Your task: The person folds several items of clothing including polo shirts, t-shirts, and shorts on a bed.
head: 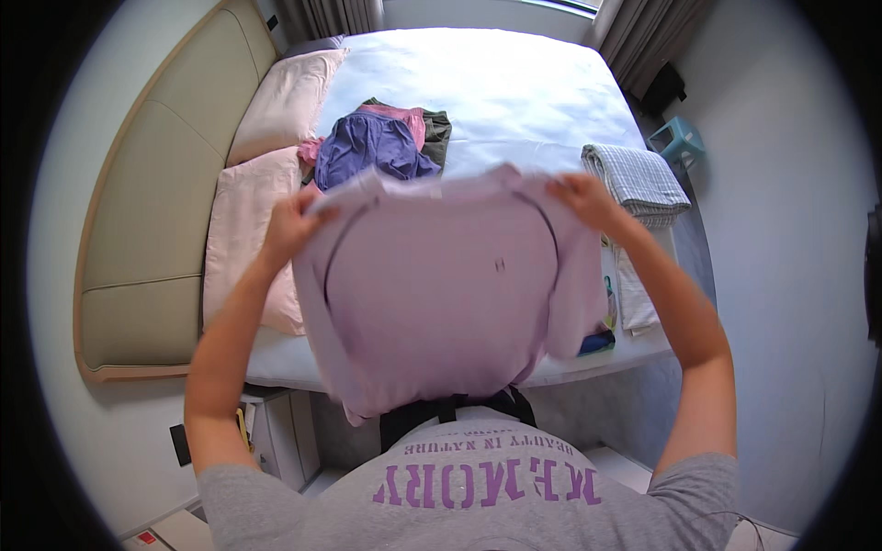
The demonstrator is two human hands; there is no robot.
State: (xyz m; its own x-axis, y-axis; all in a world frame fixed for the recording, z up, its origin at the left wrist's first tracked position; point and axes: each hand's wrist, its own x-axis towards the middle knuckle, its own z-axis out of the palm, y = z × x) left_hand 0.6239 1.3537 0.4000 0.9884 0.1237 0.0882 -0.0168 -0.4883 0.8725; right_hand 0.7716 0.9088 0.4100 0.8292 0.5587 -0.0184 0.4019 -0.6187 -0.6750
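Note:
A light pink long-sleeved top [441, 289] hangs spread out in front of me, its collar end away from me and its hem near my waist. Dark curved piping runs down both sides, and a small mark sits on the chest. My left hand [293, 224] grips it at the left shoulder. At the opposite shoulder, my right hand [582, 200] holds the fabric. Both hands and the upper edge of the top look slightly blurred. Part of the bed [524, 89] behind the garment is hidden by it.
Purple shorts [375, 148] lie over pink and dark green clothes on the bed. Pink pillows [258, 234] rest along the padded headboard [151, 241]. A folded checked blanket [637, 179] is at the right edge, near a blue plastic stool [677, 140]. A bedside cabinet [282, 434] stands at lower left.

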